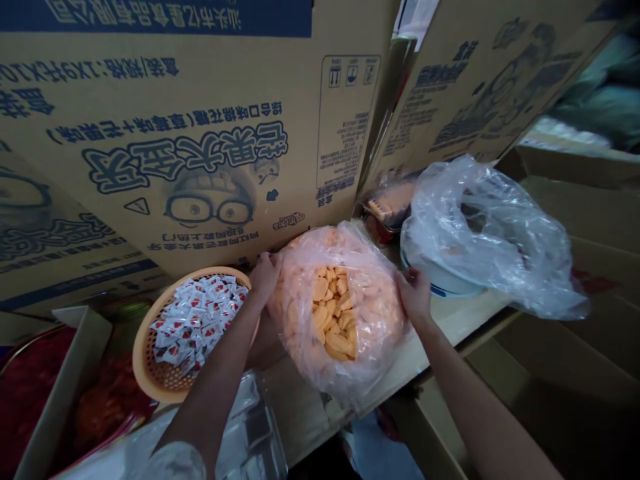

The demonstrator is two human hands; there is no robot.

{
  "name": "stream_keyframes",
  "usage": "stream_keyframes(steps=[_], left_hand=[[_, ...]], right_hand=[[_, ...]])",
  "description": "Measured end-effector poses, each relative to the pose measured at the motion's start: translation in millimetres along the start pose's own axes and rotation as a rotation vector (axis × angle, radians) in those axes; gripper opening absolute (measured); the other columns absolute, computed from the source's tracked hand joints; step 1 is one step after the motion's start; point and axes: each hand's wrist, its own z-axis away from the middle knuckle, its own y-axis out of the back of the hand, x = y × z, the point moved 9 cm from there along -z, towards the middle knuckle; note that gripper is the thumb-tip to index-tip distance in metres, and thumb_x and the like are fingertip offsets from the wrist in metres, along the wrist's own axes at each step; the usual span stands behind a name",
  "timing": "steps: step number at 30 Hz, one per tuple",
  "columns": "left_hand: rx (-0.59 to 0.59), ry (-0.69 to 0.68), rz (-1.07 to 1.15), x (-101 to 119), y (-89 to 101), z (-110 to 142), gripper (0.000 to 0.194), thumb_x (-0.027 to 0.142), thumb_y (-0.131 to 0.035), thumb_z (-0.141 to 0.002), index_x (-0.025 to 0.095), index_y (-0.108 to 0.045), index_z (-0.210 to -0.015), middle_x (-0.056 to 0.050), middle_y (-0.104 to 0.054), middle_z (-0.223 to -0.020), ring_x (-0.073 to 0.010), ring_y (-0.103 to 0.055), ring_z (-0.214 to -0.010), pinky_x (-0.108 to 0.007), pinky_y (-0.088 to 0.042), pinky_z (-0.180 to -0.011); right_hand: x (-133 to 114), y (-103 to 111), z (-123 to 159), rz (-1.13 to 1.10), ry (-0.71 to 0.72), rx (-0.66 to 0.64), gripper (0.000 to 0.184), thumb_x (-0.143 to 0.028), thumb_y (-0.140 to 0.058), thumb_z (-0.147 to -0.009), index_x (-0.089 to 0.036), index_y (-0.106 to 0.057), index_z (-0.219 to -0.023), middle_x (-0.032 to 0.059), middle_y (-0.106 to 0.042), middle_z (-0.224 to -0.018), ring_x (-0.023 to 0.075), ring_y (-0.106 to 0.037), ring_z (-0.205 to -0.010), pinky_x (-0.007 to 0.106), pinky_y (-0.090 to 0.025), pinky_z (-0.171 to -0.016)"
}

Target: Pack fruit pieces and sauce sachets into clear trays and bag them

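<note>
A large clear plastic bag (377,313) full of small orange-yellow pieces (335,313) sits in the middle of the bench, its top opening showing the pieces. My left hand (266,275) grips the bag's left side, its fingers partly behind the plastic. On the opposite side, my right hand (414,292) has its fingers closed on the bag's right edge. Just left of my left forearm stands an orange plastic basket (145,333) heaped with small white sachets (197,320) marked in red.
Large printed cardboard boxes (210,87) wall off the back. To the right, a loose clear bag (500,233) covers a white bowl (450,277). Clear plastic trays (255,427) lie at the front edge. Open cartons (590,280) stand lower right; red items (35,373) are at far left.
</note>
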Motion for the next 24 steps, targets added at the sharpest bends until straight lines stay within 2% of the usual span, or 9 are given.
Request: stream_keyframes(steps=[3, 5, 8, 10, 12, 14, 19, 22, 24], left_hand=[[-0.085, -0.189, -0.047, 27.4, 5.7, 32.8, 0.033, 0.028, -0.04, -0.084, 0.015, -0.051, -0.113, -0.018, -0.053, -0.12, -0.0301, -0.041, -0.12, -0.047, -0.026, -0.1], [-0.257, -0.408, -0.052, 50.3, -4.3, 63.0, 0.029, 0.024, -0.045, -0.082, 0.023, -0.056, -0.108, -0.009, -0.055, -0.12, -0.0235, -0.04, -0.122, -0.039, -0.024, -0.103], [-0.586, -0.843, -0.124, 74.5, -24.8, 113.5, 0.031, 0.026, -0.053, -0.08, 0.031, -0.055, -0.111, -0.002, -0.057, -0.12, -0.0208, -0.037, -0.124, -0.039, -0.016, -0.106], [-0.674, -1.008, -0.211, 71.2, -28.1, 128.0, 0.036, 0.031, -0.056, -0.078, 0.03, -0.052, -0.115, -0.003, -0.055, -0.122, -0.0226, -0.036, -0.124, -0.043, -0.01, -0.107], [-0.631, -1.045, -0.306, 59.4, -24.6, 123.0, 0.032, 0.032, -0.058, -0.077, 0.027, -0.056, -0.108, -0.005, -0.058, -0.115, -0.0227, -0.042, -0.117, -0.042, -0.013, -0.105], [-0.576, -1.071, -0.39, 44.4, -19.3, 117.2, 0.016, 0.026, -0.055, -0.08, 0.023, -0.06, -0.095, -0.005, -0.061, -0.102, -0.0209, -0.047, -0.105, -0.04, -0.019, -0.102], [-0.523, -1.064, -0.494, -0.4, 2.9, 118.4, 0.018, 0.012, -0.045, -0.084, 0.019, -0.06, -0.076, -0.003, -0.061, -0.082, -0.0178, -0.05, -0.084, -0.035, -0.03, -0.09], [-0.495, -1.017, -0.532, -11.7, 20.9, 131.3, 0.02, 0.02, -0.042, -0.087, 0.017, -0.06, -0.079, -0.004, -0.061, -0.082, -0.0193, -0.05, -0.084, -0.036, -0.032, -0.086], [-0.467, -1.007, -0.527, -0.9, 26.2, 144.2, 0.023, 0.03, -0.041, -0.088, 0.017, -0.059, -0.095, -0.008, -0.06, -0.098, -0.0219, -0.048, -0.096, -0.038, -0.031, -0.087]], right_hand=[[-28.4, 26.7, 23.9, 0.158, 0.139, 0.077, 0.05, -0.039, -0.05, -0.075, -0.005, -0.051, -0.112, 0.0208, -0.046, -0.113, 0.0232, -0.053, -0.083, 0.042, -0.045, -0.077], [-70.3, 30.5, 52.6, 0.227, 0.362, 0.044, 0.04, -0.035, -0.044, -0.081, -0.012, -0.052, -0.113, 0.0179, -0.043, -0.119, 0.0222, -0.052, -0.087, 0.038, -0.046, -0.074], [-132.0, -8.0, 108.6, 0.289, 0.731, -0.381, 0.03, -0.032, -0.037, -0.088, -0.02, -0.055, -0.109, 0.0114, -0.051, -0.113, 0.0202, -0.052, -0.095, 0.031, -0.045, -0.075], [-150.8, -36.0, 142.9, 0.42, 0.903, -0.665, 0.028, -0.033, -0.036, -0.09, -0.02, -0.059, -0.098, 0.0087, -0.058, -0.099, 0.019, -0.054, -0.091, 0.029, -0.043, -0.075], [-153.9, -47.8, 153.6, 0.598, 0.969, -0.713, 0.031, -0.036, -0.035, -0.091, -0.018, -0.061, -0.087, 0.0073, -0.06, -0.087, 0.0185, -0.055, -0.083, 0.029, -0.04, -0.072], [-151.0, -45.5, 148.1, 0.727, 0.983, -0.601, 0.035, -0.037, -0.034, -0.092, -0.016, -0.06, -0.082, 0.0073, -0.06, -0.082, 0.0175, -0.055, -0.076, 0.028, -0.037, -0.067], [-127.8, -12.4, 134.0, 0.817, 1.023, -0.349, 0.042, -0.035, -0.034, -0.092, -0.015, -0.059, -0.065, 0.0056, -0.056, -0.065, 0.0146, -0.05, -0.061, 0.027, -0.031, -0.059], [-109.5, 6.7, 136.6, 0.805, 1.066, -0.333, 0.044, -0.03, -0.032, -0.092, -0.015, -0.058, -0.06, 0.0053, -0.053, -0.058, 0.0149, -0.048, -0.058, 0.028, -0.028, -0.057], [-101.2, 14.1, 143.1, 0.778, 1.076, -0.348, 0.042, -0.028, -0.03, -0.092, -0.015, -0.06, -0.064, 0.0059, -0.054, -0.059, 0.0155, -0.047, -0.06, 0.029, -0.025, -0.055]])
